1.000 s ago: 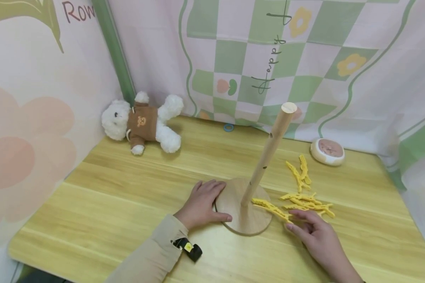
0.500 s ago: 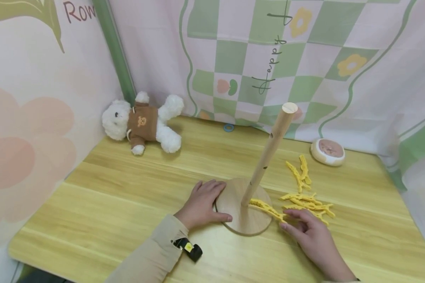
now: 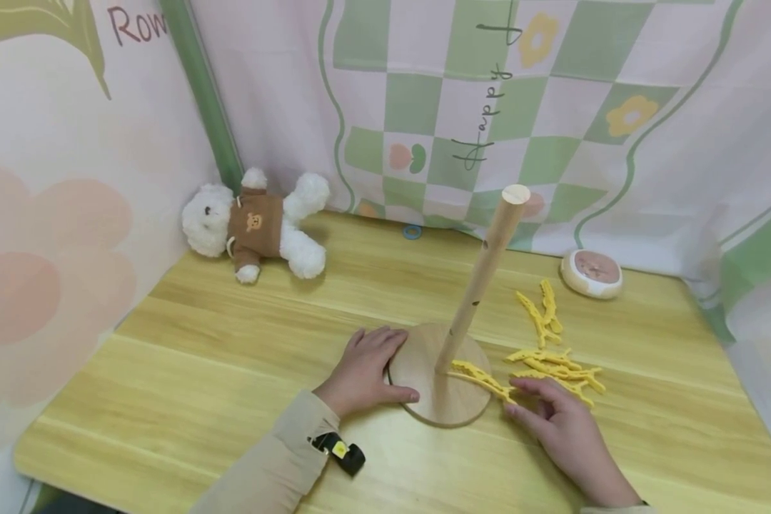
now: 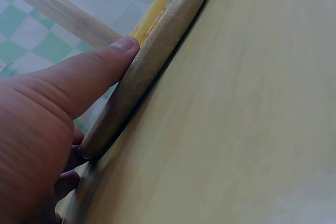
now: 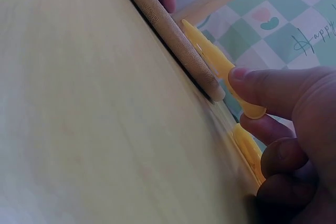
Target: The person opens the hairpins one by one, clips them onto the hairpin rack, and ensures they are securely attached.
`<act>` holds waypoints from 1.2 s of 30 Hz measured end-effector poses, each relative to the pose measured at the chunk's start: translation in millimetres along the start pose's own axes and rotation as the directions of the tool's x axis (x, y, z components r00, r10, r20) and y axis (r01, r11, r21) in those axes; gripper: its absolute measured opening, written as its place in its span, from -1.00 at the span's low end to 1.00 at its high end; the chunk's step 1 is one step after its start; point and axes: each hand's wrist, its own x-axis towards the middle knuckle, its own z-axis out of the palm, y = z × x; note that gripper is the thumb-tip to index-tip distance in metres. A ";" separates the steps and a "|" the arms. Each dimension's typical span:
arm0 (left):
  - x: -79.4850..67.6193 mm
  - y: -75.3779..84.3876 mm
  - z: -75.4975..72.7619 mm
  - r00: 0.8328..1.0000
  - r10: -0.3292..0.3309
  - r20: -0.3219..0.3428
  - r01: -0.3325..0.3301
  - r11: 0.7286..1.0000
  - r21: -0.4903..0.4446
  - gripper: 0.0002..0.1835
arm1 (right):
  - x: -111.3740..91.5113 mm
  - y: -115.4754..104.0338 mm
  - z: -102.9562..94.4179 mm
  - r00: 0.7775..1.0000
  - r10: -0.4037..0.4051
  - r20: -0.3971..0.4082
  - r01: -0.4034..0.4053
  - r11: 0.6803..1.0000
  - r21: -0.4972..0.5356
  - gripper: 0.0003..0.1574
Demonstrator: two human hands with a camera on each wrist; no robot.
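A round wooden base with an upright wooden post stands on the table; small holes run up the post. My left hand rests at the left rim of the base, fingers stretched along it and thumb lying over its top, as the left wrist view also shows. Between thumb and fingers, my right hand pinches the near end of a yellow branch-shaped piece. The far end of this piece reaches the foot of the post, close over the base. In the right wrist view, the yellow piece slants toward the post.
Several more yellow branch-shaped pieces lie beyond my right hand, with others farther back. A white-and-pink rounded object sits at the back right, a plush toy at the back left. A blue ring lies by the curtain.
My right hand has moved a little left with the yellow branch-shaped piece, bringing its far end to the post's foot. The left hand keeps its place on the base.
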 end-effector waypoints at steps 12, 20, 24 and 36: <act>-0.4 0.1 -0.1 1.000 0.004 0.001 -0.004 1.000 -0.015 0.11 | 0.4 0.4 -1.0 0.999 0.029 0.016 -0.029 1.000 0.004 -0.54; -0.3 -0.8 0.8 1.000 0.007 -0.006 -0.007 1.000 -0.016 0.11 | 0.9 0.0 -1.9 0.997 0.065 0.030 -0.065 0.998 -0.001 -0.52; -0.4 -0.9 0.5 1.000 0.007 -0.008 -0.007 1.000 -0.014 0.10 | 1.5 -1.2 -1.6 0.997 0.069 0.028 -0.069 0.998 -0.012 -0.52; 0.4 -2.1 3.0 1.000 0.012 -0.015 -0.012 1.000 0.003 0.11 | 1.0 -1.8 -1.4 0.996 0.083 0.029 -0.083 0.996 -0.021 -0.51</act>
